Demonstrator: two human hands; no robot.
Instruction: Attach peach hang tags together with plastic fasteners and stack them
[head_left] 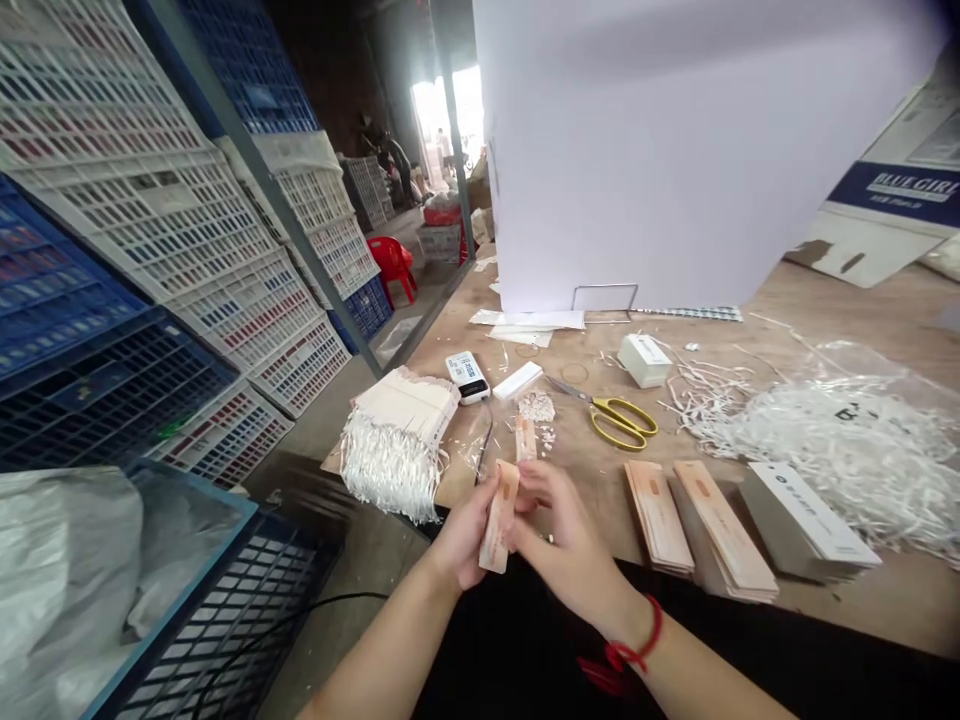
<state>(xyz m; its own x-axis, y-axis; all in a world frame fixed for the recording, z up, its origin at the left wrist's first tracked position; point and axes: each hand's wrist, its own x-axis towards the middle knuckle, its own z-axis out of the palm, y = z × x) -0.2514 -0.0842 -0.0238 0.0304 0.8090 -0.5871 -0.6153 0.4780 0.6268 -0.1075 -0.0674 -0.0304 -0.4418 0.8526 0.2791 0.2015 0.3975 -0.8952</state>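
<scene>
My left hand (463, 535) and my right hand (564, 540) meet at the table's front edge, both closed on a narrow stack of tan paper tags (498, 515) held upright between them. A red cord circles my right wrist. Just beyond the hands lie a loose tag (526, 438) and a small heap of white bits (537, 406). A thick bundle of tags with white strings (396, 440) hangs over the table edge to the left.
Yellow-handled scissors (619, 418), a phone (467, 377), a small white box (644, 360), fanned tag stacks (697, 525) and a heap of white strings (825, 445) lie on the wooden table (862, 310). A large white board (675, 150) stands behind. Stacked crates (150, 250) fill the left.
</scene>
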